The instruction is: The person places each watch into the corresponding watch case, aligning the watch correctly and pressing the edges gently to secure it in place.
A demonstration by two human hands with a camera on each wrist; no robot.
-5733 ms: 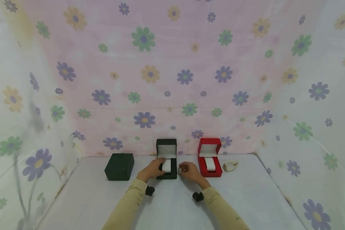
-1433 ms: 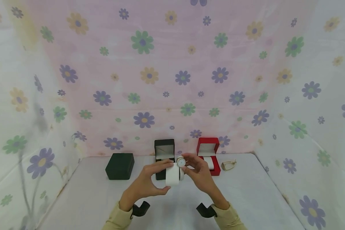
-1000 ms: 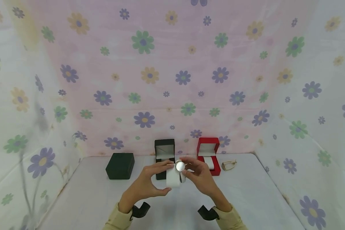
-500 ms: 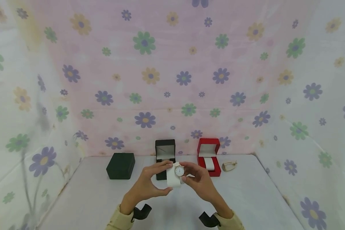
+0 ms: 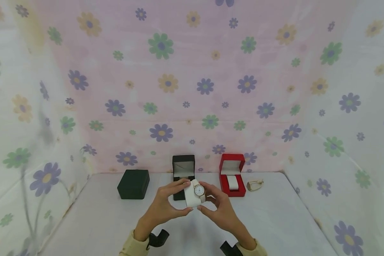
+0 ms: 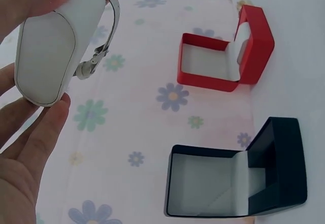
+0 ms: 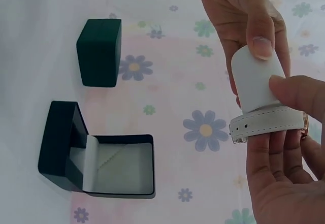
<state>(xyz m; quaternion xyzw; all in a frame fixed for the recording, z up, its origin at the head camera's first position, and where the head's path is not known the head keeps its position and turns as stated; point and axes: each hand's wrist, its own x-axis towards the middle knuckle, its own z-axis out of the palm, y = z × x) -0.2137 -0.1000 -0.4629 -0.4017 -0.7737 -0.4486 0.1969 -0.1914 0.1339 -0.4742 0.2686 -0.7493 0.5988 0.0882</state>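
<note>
My left hand [image 5: 164, 204] holds a white watch cushion [image 5: 190, 200] by its left part, with fingers over the top and thumb at the bottom. A wristwatch [image 5: 199, 190] with a pale round dial and white strap sits over the cushion's right end. At that end, the fingers of my right hand [image 5: 222, 209] are around the watch, thumb near the cushion's lower edge. In the right wrist view, the stitched strap [image 7: 269, 121] runs across the cushion, and the right thumb presses on the cushion's face. Behind the hands stands an open dark watch box [image 5: 184, 159], its lower part partly hidden.
An open red watch box [image 5: 224, 185] with a white cushion [image 5: 233, 182] stands to the right. Beside it lies a gold-coloured watch [image 5: 255, 185]. A closed dark green box [image 5: 133, 185] is at the left on the white-covered table [image 5: 99, 220]. Flowered cloth hangs behind.
The cushion was lifted from the dark box, and the watch came up from beside it. Lately the watch has shifted onto the cushion's right end, its dial turned upward; the right thumb moved lower.
</note>
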